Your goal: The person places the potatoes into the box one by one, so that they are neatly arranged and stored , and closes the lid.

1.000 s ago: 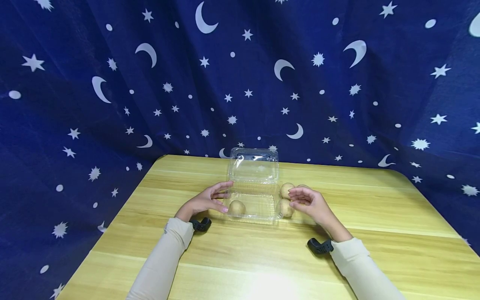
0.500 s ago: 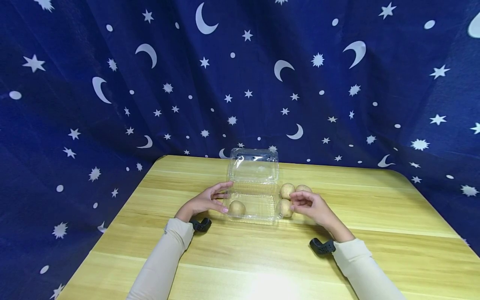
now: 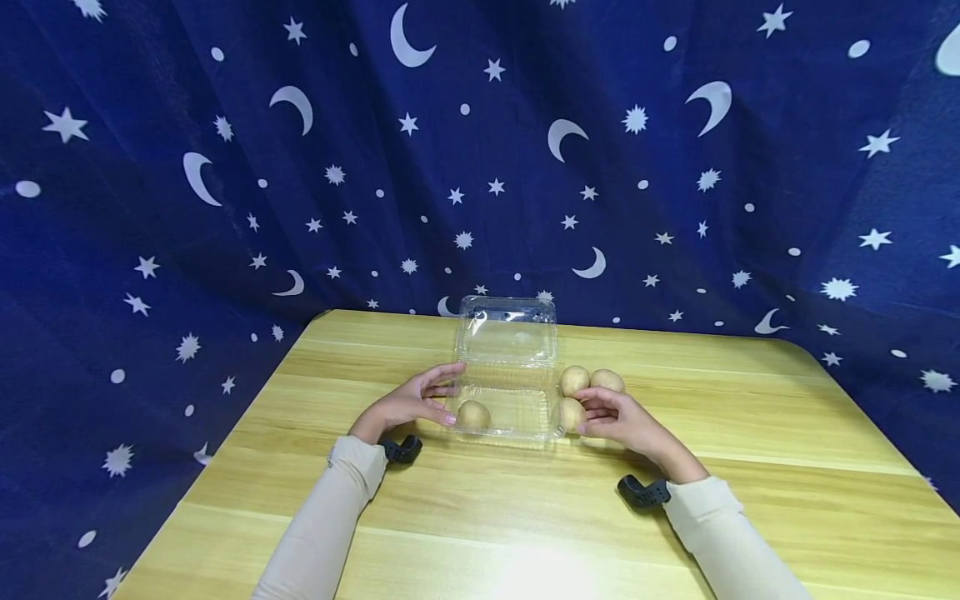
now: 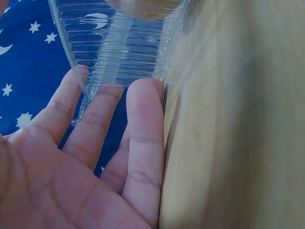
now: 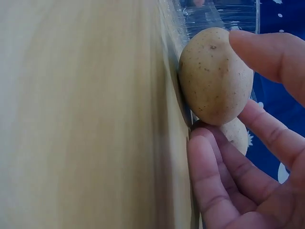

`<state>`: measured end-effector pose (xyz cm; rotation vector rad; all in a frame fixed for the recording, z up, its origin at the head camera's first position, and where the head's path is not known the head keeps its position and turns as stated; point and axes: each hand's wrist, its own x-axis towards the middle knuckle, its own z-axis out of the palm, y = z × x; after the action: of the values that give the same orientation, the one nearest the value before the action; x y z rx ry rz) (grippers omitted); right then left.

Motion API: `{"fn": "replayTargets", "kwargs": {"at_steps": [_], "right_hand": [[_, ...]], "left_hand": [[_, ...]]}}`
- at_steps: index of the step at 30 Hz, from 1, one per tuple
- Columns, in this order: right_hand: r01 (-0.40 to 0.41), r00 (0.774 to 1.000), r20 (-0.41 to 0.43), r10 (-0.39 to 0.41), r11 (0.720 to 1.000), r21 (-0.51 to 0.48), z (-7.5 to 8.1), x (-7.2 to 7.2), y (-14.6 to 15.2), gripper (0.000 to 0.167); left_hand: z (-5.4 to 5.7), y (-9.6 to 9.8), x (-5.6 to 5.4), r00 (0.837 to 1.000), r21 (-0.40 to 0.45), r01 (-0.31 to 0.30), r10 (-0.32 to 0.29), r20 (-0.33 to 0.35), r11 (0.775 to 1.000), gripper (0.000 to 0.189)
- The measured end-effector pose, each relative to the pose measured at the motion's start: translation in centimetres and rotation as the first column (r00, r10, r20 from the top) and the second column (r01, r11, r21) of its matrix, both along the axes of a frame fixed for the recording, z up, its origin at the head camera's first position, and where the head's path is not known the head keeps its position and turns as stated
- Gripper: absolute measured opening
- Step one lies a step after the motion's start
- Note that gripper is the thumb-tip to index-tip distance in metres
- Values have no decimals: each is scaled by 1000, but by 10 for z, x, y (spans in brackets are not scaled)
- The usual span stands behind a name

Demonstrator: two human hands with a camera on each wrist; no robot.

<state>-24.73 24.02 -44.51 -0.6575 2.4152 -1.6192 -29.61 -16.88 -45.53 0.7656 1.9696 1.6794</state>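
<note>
A clear plastic clamshell container (image 3: pixel 517 417) lies with its lid raised at the back. One potato (image 3: pixel 473 416) sits inside, at its near left corner. My left hand (image 3: pixel 412 398) is at the container's left side, with fairly straight fingers touching the ribbed wall (image 4: pixel 114 52) in the left wrist view. Outside the right wall, my right hand (image 3: pixel 626 423) pinches a speckled potato (image 5: pixel 215 76), thumb on one side and fingers on the other. This potato is right beside the container. Two more potatoes, one (image 3: pixel 575 381) behind it and one (image 3: pixel 607 381) farther right, rest near my right fingertips.
The pale wooden table (image 3: pixel 480 517) stretches around the container. Behind its far edge hangs a dark blue curtain (image 3: pixel 480 150) with white stars and moons. Each wrist wears a black band, the left one (image 3: pixel 402 450) and the right one (image 3: pixel 643 493).
My right hand has drawn back slightly from the rear potatoes and lowered onto the nearest one, its thumb and fingers coming around it. The left hand stays at the container.
</note>
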Motion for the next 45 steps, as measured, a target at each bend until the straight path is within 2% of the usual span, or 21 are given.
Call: {"fn": "replayTargets", "kwargs": {"at_steps": [9, 24, 38, 45], "right_hand": [[-19, 1000, 9, 19, 999, 28, 2, -1, -4, 60], [51, 998, 23, -52, 999, 17, 3, 2, -6, 55], [3, 998, 68, -1, 1000, -31, 5, 1, 5, 56], [10, 997, 71, -9, 1000, -5, 11, 2, 8, 55]], "left_hand": [[-2, 0, -2, 1000, 2, 4, -4, 0, 1000, 103], [-3, 0, -4, 1000, -1, 9, -9, -5, 1000, 102], [-2, 0, -1, 1000, 6, 1, -1, 0, 1000, 102], [-1, 1, -1, 1000, 11, 6, -6, -2, 1000, 103]]}}
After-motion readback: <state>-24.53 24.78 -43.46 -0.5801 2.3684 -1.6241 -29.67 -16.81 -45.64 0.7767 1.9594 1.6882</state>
